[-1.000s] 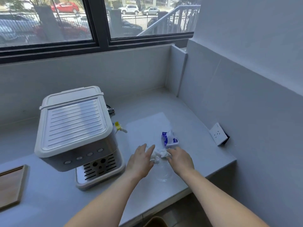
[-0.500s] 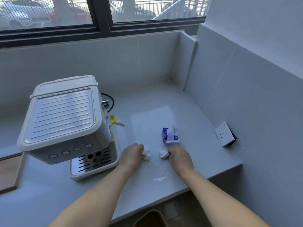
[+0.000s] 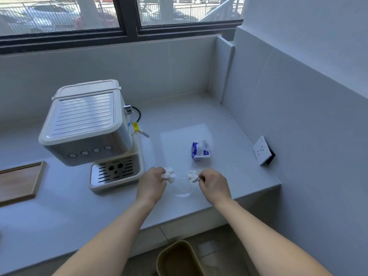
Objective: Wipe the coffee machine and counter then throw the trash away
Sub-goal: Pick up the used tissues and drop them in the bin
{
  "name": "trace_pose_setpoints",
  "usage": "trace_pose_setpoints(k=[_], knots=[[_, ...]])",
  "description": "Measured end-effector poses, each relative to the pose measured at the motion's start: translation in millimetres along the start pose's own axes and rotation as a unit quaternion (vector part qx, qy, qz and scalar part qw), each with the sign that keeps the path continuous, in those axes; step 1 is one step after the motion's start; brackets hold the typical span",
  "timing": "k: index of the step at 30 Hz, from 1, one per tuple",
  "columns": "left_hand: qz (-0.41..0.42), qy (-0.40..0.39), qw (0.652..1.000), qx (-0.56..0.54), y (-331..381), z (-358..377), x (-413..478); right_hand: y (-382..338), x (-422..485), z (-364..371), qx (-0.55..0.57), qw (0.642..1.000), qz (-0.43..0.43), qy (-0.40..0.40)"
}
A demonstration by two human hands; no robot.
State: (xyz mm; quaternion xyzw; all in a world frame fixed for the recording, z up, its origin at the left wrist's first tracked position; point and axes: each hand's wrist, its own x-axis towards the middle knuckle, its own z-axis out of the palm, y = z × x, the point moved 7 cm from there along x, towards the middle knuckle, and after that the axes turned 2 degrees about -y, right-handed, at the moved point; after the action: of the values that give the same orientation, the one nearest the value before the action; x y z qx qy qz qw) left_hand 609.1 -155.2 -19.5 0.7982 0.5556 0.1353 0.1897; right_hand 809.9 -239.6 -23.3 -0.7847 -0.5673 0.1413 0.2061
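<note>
Above the smooth grey counter (image 3: 59,212), my left hand (image 3: 151,185) grips a crumpled white tissue wad (image 3: 169,174) and my right hand (image 3: 214,185) pinches a second crumpled scrap (image 3: 192,176), just right of the boxy cream coffee machine (image 3: 85,124) with its ribbed top.

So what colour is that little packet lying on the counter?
The packet is white with blue print; head view.

1. The coffee machine (image 3: 85,124) is finished in cream, with a silver ribbed top and a yellow tag (image 3: 135,126).
2. The counter (image 3: 59,212) is coloured pale grey.
3. The packet (image 3: 200,151) near the right edge is printed blue and white.
4. The tissue wads (image 3: 169,174) are seen to be white.
</note>
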Motion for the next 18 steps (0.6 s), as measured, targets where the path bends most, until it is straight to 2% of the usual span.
trace_pose_setpoints(k=[9,18], knots=[[-0.041,0.023,0.999,-0.004,3.9,6.6,-80.2,6.0,-49.4,3.4,-0.005,0.998,-0.052,-0.046],[-0.013,0.041,0.996,-0.078,5.1,14.0,-151.0,16.2,-113.1,9.2,0.025,0.998,-0.036,-0.043]])
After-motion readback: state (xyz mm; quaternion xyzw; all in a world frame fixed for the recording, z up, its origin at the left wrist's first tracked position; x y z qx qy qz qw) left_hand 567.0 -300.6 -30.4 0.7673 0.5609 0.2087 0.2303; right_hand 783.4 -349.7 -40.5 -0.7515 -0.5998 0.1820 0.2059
